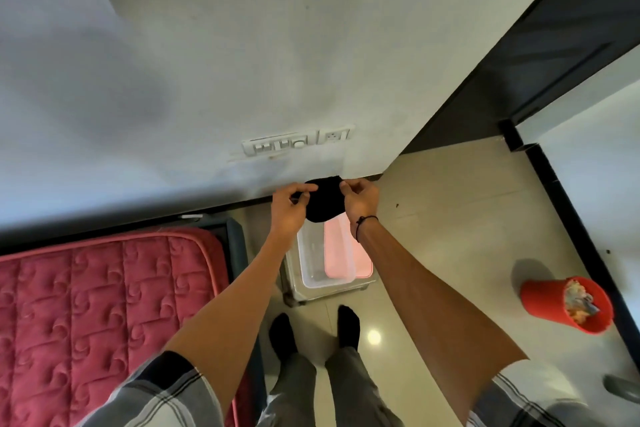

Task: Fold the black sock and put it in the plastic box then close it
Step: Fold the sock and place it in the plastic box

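A glossy beige tiled floor (450, 236) fills the lower right part of the view, meeting a pale wall at a dark skirting line. A small low grey stand (294, 295) rests on the tiles, and on top of it sits a clear rectangular plastic box (311, 267), open, with a pink flat lid (346, 253) lying beside it and partly over its right edge. To the right, well apart, a red plastic bin (568, 305) full of scraps stands on the floor. At the left lies a pink quilted mattress (104, 305). Two feet in black socks (348, 326) stand on the tiles just before the stand.
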